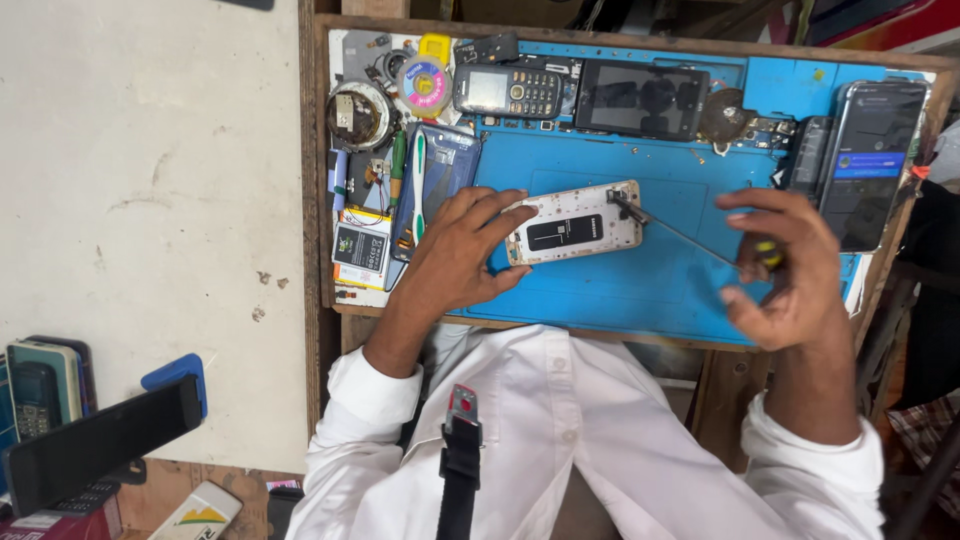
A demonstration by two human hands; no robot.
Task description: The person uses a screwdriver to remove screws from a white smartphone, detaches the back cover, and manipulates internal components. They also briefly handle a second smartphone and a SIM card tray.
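An opened phone (575, 222) with a white inner frame and a dark battery lies on a blue work mat (640, 290). My left hand (462, 252) presses down on the phone's left end, fingers spread over its edge. My right hand (785, 265) grips the handle of a thin screwdriver (672, 230). The metal tip rests on the phone's upper right corner.
A keypad phone (508, 91), a dark smartphone (640, 98) and a lit smartphone (872, 160) lie along the mat's far and right edges. A toothbrush (418, 190), a flat battery (360, 247), a round tin (358, 115) and a tape roll (424, 86) crowd the left. More phones (45, 385) sit at the lower left.
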